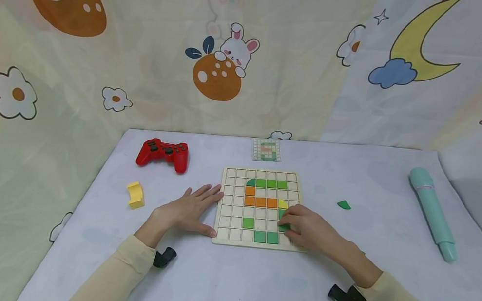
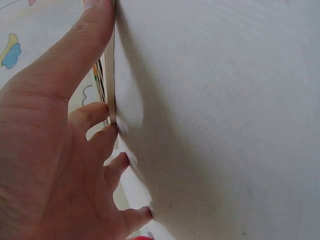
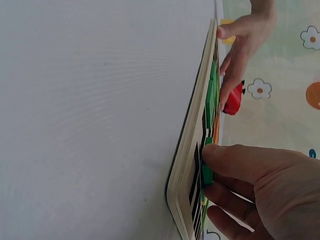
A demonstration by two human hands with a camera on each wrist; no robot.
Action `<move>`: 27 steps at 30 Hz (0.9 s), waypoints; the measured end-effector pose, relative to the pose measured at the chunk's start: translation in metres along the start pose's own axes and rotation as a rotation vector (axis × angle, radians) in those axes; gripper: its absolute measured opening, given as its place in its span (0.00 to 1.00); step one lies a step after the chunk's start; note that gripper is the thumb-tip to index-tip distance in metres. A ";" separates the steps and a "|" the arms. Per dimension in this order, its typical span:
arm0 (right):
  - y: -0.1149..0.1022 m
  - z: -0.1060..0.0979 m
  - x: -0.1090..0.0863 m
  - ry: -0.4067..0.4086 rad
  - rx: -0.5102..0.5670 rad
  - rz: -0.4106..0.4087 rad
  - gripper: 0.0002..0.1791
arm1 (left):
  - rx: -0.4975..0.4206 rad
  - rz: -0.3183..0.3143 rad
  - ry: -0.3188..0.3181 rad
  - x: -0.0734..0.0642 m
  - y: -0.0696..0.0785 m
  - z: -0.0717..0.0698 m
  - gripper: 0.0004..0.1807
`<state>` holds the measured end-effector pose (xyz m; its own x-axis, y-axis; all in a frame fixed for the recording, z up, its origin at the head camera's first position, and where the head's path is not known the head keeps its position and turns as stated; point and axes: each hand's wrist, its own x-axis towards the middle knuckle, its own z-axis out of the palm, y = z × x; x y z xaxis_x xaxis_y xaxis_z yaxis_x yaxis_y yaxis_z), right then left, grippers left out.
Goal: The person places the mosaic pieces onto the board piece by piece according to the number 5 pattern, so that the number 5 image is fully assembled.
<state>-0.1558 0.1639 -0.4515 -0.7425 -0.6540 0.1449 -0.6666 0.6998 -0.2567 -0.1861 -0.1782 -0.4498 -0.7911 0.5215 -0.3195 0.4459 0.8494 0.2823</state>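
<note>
A wooden grid board (image 1: 230, 208) lies flat on the white table, with green, orange and yellow tiles in some of its squares. My left hand (image 1: 190, 211) is spread at the board's left side; its thumb and index fingertip touch the edge. Over the board's right part, my right hand (image 1: 310, 226) pinches a green tile (image 3: 207, 162) between thumb and fingers. Close by are a yellow tile (image 1: 282, 204) and another green tile (image 1: 272, 237). The fingers partly cover the squares there.
A small pattern card (image 1: 267, 150) lies behind the board. To the left are a red game controller (image 1: 163, 154) and a yellow block (image 1: 135, 195). A green quarter-round piece (image 1: 343, 205) and a mint-green microphone-shaped object (image 1: 433, 212) lie to the right.
</note>
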 end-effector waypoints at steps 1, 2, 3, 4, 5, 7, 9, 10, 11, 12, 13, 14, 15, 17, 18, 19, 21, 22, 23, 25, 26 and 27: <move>0.000 0.000 0.000 -0.002 0.004 0.002 0.12 | -0.001 0.000 0.000 0.000 0.000 0.000 0.57; 0.001 0.000 0.000 -0.005 0.007 0.005 0.12 | -0.002 0.000 0.000 0.000 0.000 0.000 0.57; 0.001 0.000 0.000 -0.006 0.008 0.004 0.12 | -0.004 -0.002 -0.001 0.000 0.000 0.000 0.57; 0.001 0.000 0.000 -0.005 0.008 0.002 0.12 | -0.006 -0.002 -0.001 0.000 0.001 0.000 0.57; 0.001 0.000 0.000 -0.003 0.009 0.000 0.12 | -0.007 -0.001 0.000 0.000 0.001 0.000 0.57; 0.001 0.000 -0.001 0.004 0.004 -0.006 0.12 | -0.010 -0.001 0.000 0.001 0.001 0.000 0.57; 0.001 0.000 -0.001 0.008 0.002 -0.006 0.12 | -0.012 -0.004 -0.001 0.001 0.001 0.000 0.57; 0.001 0.000 -0.002 0.008 0.003 -0.005 0.13 | -0.013 -0.004 0.000 0.001 0.001 0.000 0.57; 0.001 0.000 -0.002 0.006 0.004 -0.004 0.13 | -0.014 -0.005 0.000 0.001 0.001 0.000 0.57; 0.001 0.000 -0.002 0.005 0.008 -0.005 0.13 | -0.015 -0.005 0.000 0.001 0.001 0.000 0.57; 0.001 -0.001 -0.002 0.003 0.017 -0.003 0.12 | -0.016 -0.006 0.000 0.000 0.001 0.000 0.57; 0.002 -0.002 -0.003 0.002 0.025 0.005 0.12 | -0.015 -0.005 0.001 0.000 0.001 0.000 0.57; 0.002 -0.003 -0.003 0.005 0.027 0.009 0.12 | -0.014 -0.003 0.002 0.000 0.001 0.000 0.57; 0.004 -0.007 -0.004 0.008 0.033 0.037 0.11 | -0.014 -0.002 0.003 0.000 0.001 0.001 0.57; 0.005 -0.010 -0.005 0.005 0.043 0.065 0.11 | -0.013 -0.002 0.004 0.000 0.001 0.001 0.57; 0.007 -0.013 -0.006 0.005 0.046 0.096 0.12 | -0.011 -0.003 0.004 0.000 0.001 0.001 0.57; 0.013 -0.020 -0.009 0.005 0.049 0.150 0.12 | -0.010 -0.004 0.003 0.000 0.001 0.000 0.57; 0.017 -0.024 -0.010 0.002 0.051 0.177 0.13 | -0.009 -0.004 0.003 0.000 0.001 0.000 0.57; 0.022 -0.027 -0.012 -0.004 0.053 0.208 0.13 | -0.006 -0.005 0.002 0.000 0.001 0.000 0.57; 0.035 -0.033 -0.016 0.010 0.036 0.236 0.13 | -0.005 -0.005 0.003 0.000 0.001 0.000 0.57; 0.042 -0.036 -0.018 0.016 0.028 0.248 0.13 | -0.004 -0.006 0.002 0.000 0.002 0.000 0.57; 0.049 -0.038 -0.020 0.022 0.017 0.264 0.12 | -0.003 -0.006 0.001 0.000 0.002 0.000 0.57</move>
<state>-0.1756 0.2221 -0.4304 -0.8921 -0.4426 0.0911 -0.4481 0.8405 -0.3047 -0.1858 -0.1766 -0.4495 -0.7944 0.5163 -0.3199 0.4400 0.8523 0.2828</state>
